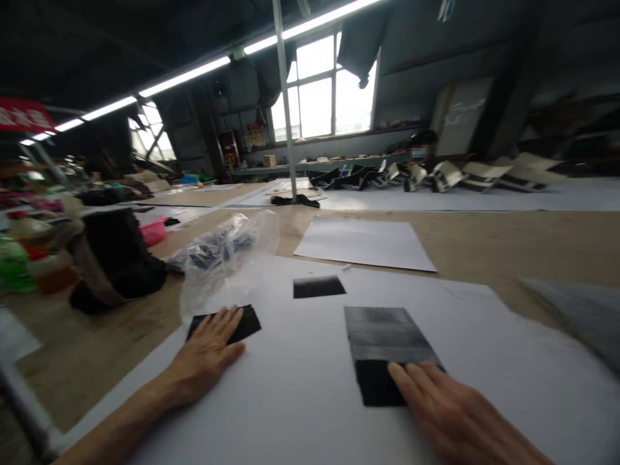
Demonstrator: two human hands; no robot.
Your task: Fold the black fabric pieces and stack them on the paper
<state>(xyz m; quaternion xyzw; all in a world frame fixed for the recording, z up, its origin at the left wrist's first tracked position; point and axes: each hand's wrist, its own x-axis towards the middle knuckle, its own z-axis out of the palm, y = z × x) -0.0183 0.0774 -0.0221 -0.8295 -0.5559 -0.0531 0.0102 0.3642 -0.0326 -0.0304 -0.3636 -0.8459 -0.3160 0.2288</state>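
Note:
Fingers stretched out, my left hand (pixel 210 352) lies flat on a black rectangular piece (pixel 247 324) at the left of the white sheet (pixel 295 381). My right hand (pixel 443 397) rests with extended fingertips on a folded black strip (pixel 376 384). That strip lies at the near end of a dark grey, shiny rectangular piece (pixel 387 332). Between and beyond my hands, a smaller black rectangle (pixel 320 287) lies flat, touched by neither hand. My right thumb is hidden.
A clear plastic bag (pixel 227 252) with dark contents sits at the back left, beside a black bundle (pixel 116 255) and bottles (pixel 36 258). Another white sheet (pixel 363 244) lies farther back. A metal pole (pixel 285 97) rises behind it. A person (pixel 420 152) is across the tables.

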